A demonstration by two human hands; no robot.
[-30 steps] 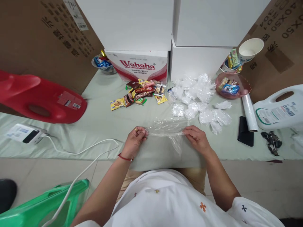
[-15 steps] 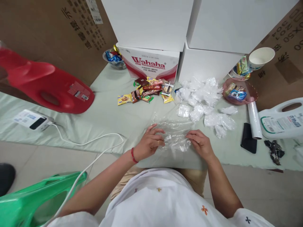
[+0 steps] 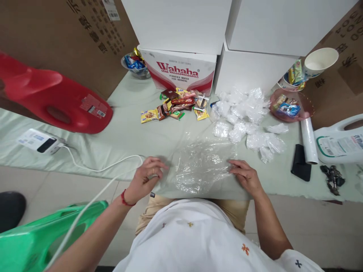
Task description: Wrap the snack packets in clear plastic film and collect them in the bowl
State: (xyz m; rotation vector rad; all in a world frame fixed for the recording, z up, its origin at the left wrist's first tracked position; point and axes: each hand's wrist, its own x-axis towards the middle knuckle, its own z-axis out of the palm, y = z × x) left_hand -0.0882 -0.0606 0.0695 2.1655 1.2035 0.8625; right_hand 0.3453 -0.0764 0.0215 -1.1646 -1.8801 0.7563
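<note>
A thin sheet of clear plastic film (image 3: 202,162) lies spread and wrinkled on the cloth-covered table in front of me. My left hand (image 3: 147,175) is off the film's left side, fingers partly stretched and apart, holding nothing. At the film's right edge, my right hand (image 3: 246,176) has its fingertips pressed together on the plastic. Beyond the film lies a pile of wrapped snacks (image 3: 181,105). To their right sits a heap of crumpled clear plastic wads (image 3: 241,113).
A red jug (image 3: 59,100), a power bank (image 3: 39,141) and its white cable (image 3: 93,169) are on the left. On the right are a pink bowl (image 3: 307,102), a plastic film roll (image 3: 309,141), a phone (image 3: 301,162), keys (image 3: 332,178) and a white jug (image 3: 340,141). White boxes (image 3: 258,71) stand behind.
The film, bunched between my hands before, now lies wider and flatter. My left hand has let go and moved left; my right hand has shifted slightly right.
</note>
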